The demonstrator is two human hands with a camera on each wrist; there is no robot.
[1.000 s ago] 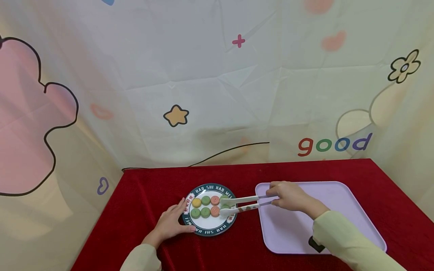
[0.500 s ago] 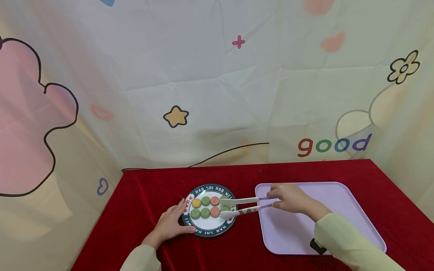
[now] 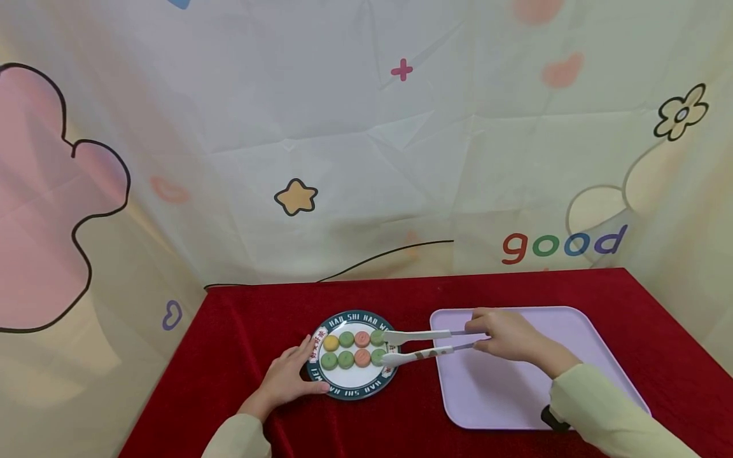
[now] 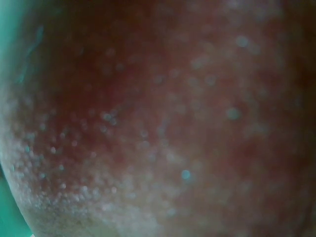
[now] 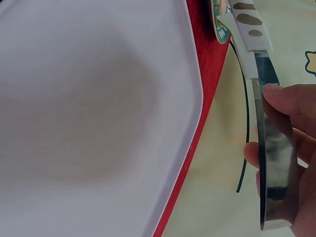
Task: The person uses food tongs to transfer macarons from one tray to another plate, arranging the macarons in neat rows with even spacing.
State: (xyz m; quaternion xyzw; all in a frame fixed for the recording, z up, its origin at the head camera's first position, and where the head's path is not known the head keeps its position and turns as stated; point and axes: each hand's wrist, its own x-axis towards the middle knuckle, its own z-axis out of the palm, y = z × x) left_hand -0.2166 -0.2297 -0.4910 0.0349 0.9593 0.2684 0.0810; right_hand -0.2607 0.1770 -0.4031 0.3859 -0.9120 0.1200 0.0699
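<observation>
My right hand [image 3: 506, 334] grips a pair of tongs [image 5: 279, 148], metal with white, spotted ends, thumb on one arm and fingers on the other. The arms stand apart, their white tips at the right side of a round plate [image 3: 352, 393], beside two green macaron-like sweets [image 3: 378, 338]. Whether the tips touch them cannot be told. Several more sweets lie in two rows on the plate: yellow [image 3: 331, 343], green [image 3: 346, 360] and pink [image 3: 362, 339]. At the plate's left rim rests my left hand [image 3: 286, 378], fingers extended and thumb spread. The left wrist view is blurred.
A pale purple tray [image 3: 492, 394] lies right of the plate, under my right forearm. Both stand on a red cloth-covered table [image 3: 258, 318]. A patterned curtain [image 3: 366, 159] hangs behind the table's far edge.
My right hand has drawn the tongs a little to the right, so their tips have slid back from over the rightmost green sweets. Plate, sweets and left hand stay put.
</observation>
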